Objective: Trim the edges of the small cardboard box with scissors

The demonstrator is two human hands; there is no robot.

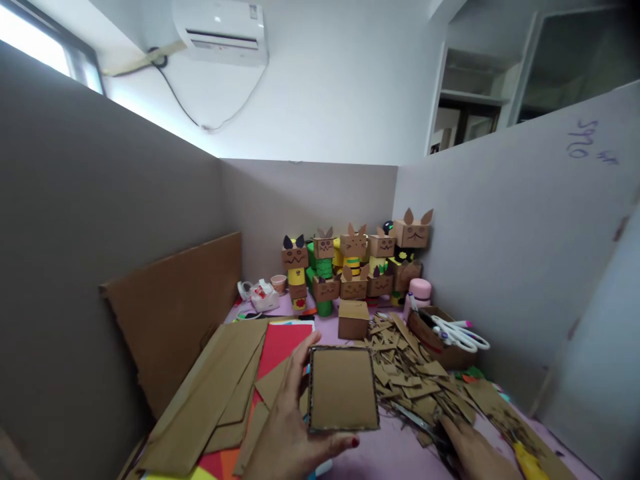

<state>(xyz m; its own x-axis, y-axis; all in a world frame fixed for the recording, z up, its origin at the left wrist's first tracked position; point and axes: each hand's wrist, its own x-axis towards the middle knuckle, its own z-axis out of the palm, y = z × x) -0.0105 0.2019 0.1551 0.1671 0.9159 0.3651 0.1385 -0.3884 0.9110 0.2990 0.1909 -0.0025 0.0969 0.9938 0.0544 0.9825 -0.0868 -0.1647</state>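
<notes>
A small square cardboard box [344, 389] is in my left hand [287, 423], its flat face turned toward me, with fingers behind its left side and the thumb along the bottom edge. At the lower right, my right hand [473, 450] is at the dark handles of a pair of scissors [417, 421]; the blades point up and left over cardboard scraps [410, 373]. That hand's fingers are partly hidden, and its grip is hard to make out.
Cardboard sheets [205, 400] and red paper [283, 343] lie left. Cardboard animal figures [354, 247] stand at the back behind a closed box [353, 320]. A box of markers and white cord [440, 340] is right, near a yellow tool [529, 460]. Partitions enclose the table.
</notes>
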